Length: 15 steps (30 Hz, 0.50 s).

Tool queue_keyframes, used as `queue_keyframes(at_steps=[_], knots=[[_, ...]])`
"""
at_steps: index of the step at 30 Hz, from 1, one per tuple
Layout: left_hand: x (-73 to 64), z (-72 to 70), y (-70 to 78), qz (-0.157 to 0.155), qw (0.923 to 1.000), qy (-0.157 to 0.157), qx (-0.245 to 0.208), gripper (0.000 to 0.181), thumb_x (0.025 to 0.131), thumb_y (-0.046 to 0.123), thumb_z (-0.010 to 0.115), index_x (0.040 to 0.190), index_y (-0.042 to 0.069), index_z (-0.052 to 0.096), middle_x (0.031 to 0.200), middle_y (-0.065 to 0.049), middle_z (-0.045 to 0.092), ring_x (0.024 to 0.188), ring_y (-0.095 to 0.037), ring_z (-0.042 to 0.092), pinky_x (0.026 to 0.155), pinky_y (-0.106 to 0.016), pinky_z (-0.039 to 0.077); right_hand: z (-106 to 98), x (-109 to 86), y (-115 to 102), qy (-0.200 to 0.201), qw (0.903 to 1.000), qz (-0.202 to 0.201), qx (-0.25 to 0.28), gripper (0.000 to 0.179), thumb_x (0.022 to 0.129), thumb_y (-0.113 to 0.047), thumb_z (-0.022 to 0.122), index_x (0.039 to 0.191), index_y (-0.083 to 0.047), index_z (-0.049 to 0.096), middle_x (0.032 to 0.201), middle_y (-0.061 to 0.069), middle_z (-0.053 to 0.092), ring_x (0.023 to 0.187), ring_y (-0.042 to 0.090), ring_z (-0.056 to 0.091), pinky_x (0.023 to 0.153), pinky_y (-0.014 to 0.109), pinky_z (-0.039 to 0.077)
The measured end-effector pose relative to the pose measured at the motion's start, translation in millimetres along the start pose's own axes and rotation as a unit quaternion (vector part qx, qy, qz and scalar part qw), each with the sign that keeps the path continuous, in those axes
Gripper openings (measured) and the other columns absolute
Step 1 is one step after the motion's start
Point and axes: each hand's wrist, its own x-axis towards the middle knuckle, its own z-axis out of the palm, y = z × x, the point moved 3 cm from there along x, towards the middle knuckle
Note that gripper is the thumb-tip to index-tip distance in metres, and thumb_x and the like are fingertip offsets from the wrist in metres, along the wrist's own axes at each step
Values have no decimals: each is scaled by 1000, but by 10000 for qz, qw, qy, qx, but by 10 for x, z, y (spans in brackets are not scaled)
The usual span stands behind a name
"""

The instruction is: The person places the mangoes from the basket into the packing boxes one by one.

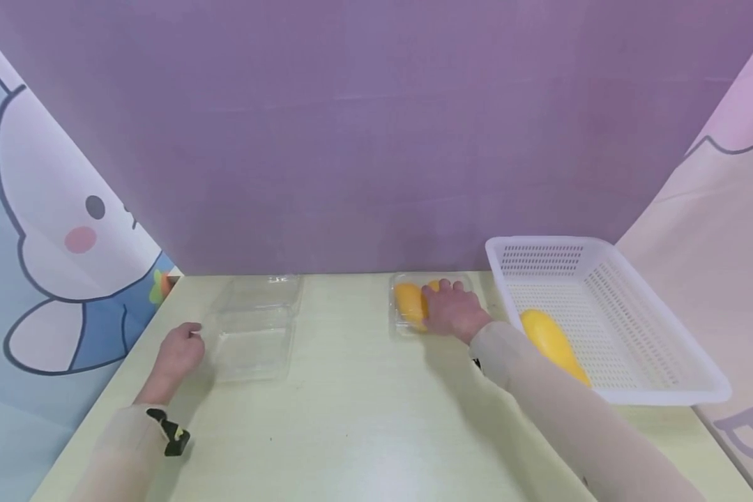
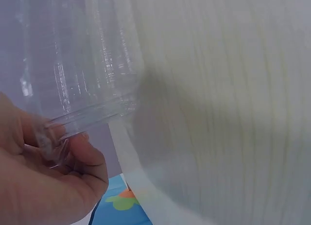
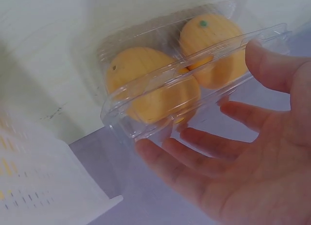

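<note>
In the left part of the head frame, the left hand (image 1: 180, 348) is at the near left side of a clear clamshell container (image 1: 251, 348), which is spread on the desk (image 1: 351, 418), one half above the other in the frame. The left wrist view shows its thumb and fingers curled together, pinching a corner of the thin plastic.

Right of centre in the head frame, near the desk's far edge, the right hand (image 1: 454, 310) reaches over a second clear box (image 3: 116, 120). In the right wrist view its fingers are spread wide around the rim of that box, the thumb tip at the rim on the right side of the frame; whether the box is fully latched I cannot tell. Inside sit two yellow-orange fruits, the left fruit (image 3: 138, 69) and the right fruit (image 3: 211, 38), the latter with a small green spot near its top.

At the right of the head frame stands a white perforated basket (image 1: 634, 362), holding a yellow mango-shaped fruit (image 1: 552, 341) along its left side, partly hidden by the right sleeve (image 1: 539, 390). A purple backdrop (image 1: 383, 139) fills the upper middle, and a cartoon-printed cloth (image 1: 56, 244) hangs at the left.
</note>
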Motion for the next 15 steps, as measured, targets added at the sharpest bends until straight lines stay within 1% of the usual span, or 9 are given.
queue_keyframes(at_steps=[3, 6, 9, 13, 14, 15], knots=[[-6, -5, -1, -46, 9999, -7, -92, 52, 97, 8, 26, 139, -21, 39, 135, -42, 43, 114, -50, 48, 96, -59, 43, -19, 1, 9, 40, 10000, -18, 3, 64, 95, -31, 65, 151, -9, 45, 135, 22, 49, 110, 38, 47, 86, 53, 48], [-12, -14, -4, -124, 9997, 9, -216, 53, 95, 9, 30, 139, -19, 41, 131, -40, 47, 105, -45, 52, 86, -51, 46, -42, -10, 16, 58, 10000, -33, 24, 62, 95, -30, 65, 150, -9, 46, 134, 21, 50, 110, 37, 47, 85, 53, 49], [-24, -22, -7, -228, 9990, -27, -376, 53, 94, 10, 32, 138, -17, 41, 130, -39, 48, 101, -42, 52, 78, -43, 45, -62, -29, 29, 42, 9999, -62, 80, 62, 94, -29, 64, 150, -9, 46, 137, 22, 49, 112, 38, 47, 88, 55, 49], [-45, -32, -12, -479, 9961, -328, -666, 54, 97, 15, 31, 141, -17, 37, 131, -36, 45, 102, -40, 49, 78, -41, 44, -79, -67, 59, -18, 9998, -86, 191, 63, 95, -29, 63, 151, -8, 45, 142, 22, 47, 119, 41, 47, 94, 58, 47], [-48, -37, -9, -537, 9948, -424, -748, 55, 98, 16, 30, 141, -17, 36, 130, -35, 44, 102, -40, 48, 79, -41, 44, -86, -78, 66, -33, 9997, -97, 207, 62, 95, -29, 62, 151, -7, 45, 143, 22, 46, 120, 41, 46, 96, 58, 46], [-52, -39, -8, -596, 9936, -501, -816, 56, 99, 17, 30, 142, -17, 35, 125, -34, 46, 100, -39, 49, 79, -42, 44, -93, -91, 74, -42, 9997, -113, 222, 62, 96, -29, 62, 151, -7, 44, 143, 22, 46, 121, 41, 46, 98, 58, 45]])
